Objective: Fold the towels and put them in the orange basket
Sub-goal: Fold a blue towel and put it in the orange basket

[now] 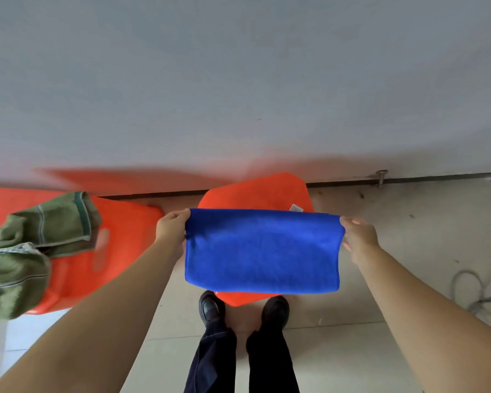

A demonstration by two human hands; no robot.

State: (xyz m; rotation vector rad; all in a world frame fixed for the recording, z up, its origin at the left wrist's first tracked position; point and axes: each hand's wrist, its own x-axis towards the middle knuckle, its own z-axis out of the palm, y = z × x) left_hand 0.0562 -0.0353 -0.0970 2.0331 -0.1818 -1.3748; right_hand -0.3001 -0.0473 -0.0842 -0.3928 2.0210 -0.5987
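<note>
Above the person's shoes, a folded blue towel hangs stretched between both hands, the left hand and right hand each pinching a top corner with their fingers. Behind it sits an orange basket; another orange basket at left holds green towels.

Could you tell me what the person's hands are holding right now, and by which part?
A blue towel, hanging folded: the left hand pinches its upper left corner, the right hand its upper right corner.
</note>
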